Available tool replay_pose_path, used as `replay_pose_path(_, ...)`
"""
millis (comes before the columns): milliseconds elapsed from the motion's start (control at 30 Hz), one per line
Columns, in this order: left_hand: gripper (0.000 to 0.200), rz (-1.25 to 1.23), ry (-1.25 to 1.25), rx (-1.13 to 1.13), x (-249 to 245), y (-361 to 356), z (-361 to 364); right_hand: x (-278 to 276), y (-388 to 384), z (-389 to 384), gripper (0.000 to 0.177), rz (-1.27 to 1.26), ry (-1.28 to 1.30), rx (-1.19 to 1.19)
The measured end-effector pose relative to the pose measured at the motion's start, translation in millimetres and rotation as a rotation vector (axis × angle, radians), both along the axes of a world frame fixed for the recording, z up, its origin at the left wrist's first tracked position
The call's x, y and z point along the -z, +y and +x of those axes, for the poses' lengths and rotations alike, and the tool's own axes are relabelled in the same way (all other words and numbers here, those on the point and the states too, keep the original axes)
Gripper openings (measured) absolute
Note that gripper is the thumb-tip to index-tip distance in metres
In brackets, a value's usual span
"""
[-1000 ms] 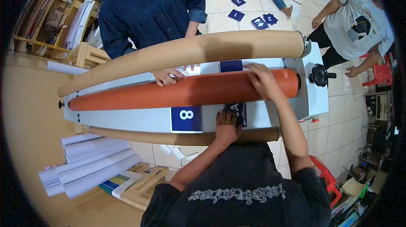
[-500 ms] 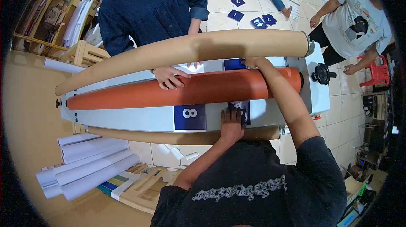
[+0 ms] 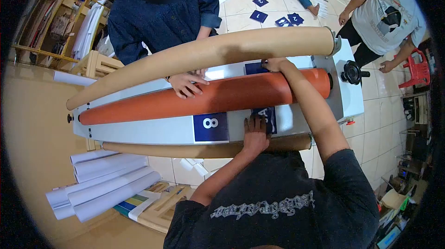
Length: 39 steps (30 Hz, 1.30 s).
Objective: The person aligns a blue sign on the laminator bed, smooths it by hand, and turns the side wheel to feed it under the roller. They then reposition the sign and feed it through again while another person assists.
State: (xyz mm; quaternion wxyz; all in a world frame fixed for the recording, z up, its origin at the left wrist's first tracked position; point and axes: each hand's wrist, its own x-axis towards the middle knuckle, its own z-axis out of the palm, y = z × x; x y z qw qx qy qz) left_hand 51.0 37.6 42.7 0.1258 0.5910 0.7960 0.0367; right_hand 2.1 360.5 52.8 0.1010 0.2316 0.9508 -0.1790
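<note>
My left hand (image 3: 256, 135) lies on a dark blue sheet with a white mark (image 3: 270, 121), in front of the red roller (image 3: 222, 93), fingers stretched out. Left of it, a blue panel with a white 8 (image 3: 211, 127) rests on the grey machine bed (image 3: 139, 130). My right arm reaches over the roller. Beyond it, my right hand (image 3: 274, 65) is closed on the edge of a blue sheet (image 3: 252, 68), its fingertips partly hidden. The roller covers whatever is beneath it.
A person in dark blue (image 3: 162, 17) stands opposite, one hand (image 3: 187, 84) on the roller. Brown rolls (image 3: 213, 52) span the machine's back and front. White paper rolls (image 3: 106, 179) lie lower left. Another person (image 3: 389, 17) stands right, near a red chair (image 3: 416, 69). Someone sits beyond.
The view has shifted slightly, and more of the opposite person's head shows. Both my hands keep nearly the same places on the sheets.
</note>
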Motion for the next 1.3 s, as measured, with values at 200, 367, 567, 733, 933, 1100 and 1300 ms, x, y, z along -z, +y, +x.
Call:
replay_pose_path(200,0.076,0.023,0.043,-0.012,8.6,-0.7,3.9,-13.0,4.4,-8.1,0.059,-0.052,-0.084,0.024)
replay_pose_path(367,0.078,-0.070,0.018,0.002,3.0,-4.2,2.0,-0.6,6.0,-18.4,0.075,-0.012,-0.053,0.117)
replay_pose_path(567,0.077,0.031,-0.028,-0.024,8.1,-1.5,2.9,12.4,3.1,-19.5,0.094,0.020,-0.046,0.192)
replay_pose_path(733,0.074,-0.012,-0.059,-0.026,0.4,-0.8,2.9,8.7,6.5,-10.7,0.097,-0.131,0.026,0.188)
replay_pose_path(933,0.060,0.134,-0.054,-0.020,-7.3,-1.3,-3.5,20.3,16.0,4.5,0.028,-0.101,0.220,-0.007)
replay_pose_path(1100,0.049,0.458,-0.110,-0.006,-68.6,25.8,-36.2,-18.5,-1.5,30.0,0.021,-0.374,0.316,0.061)
replay_pose_path(1300,0.035,0.596,-0.083,-0.017,-68.7,144.0,-126.1,27.2,7.3,12.1,0.034,-0.249,0.484,0.033)
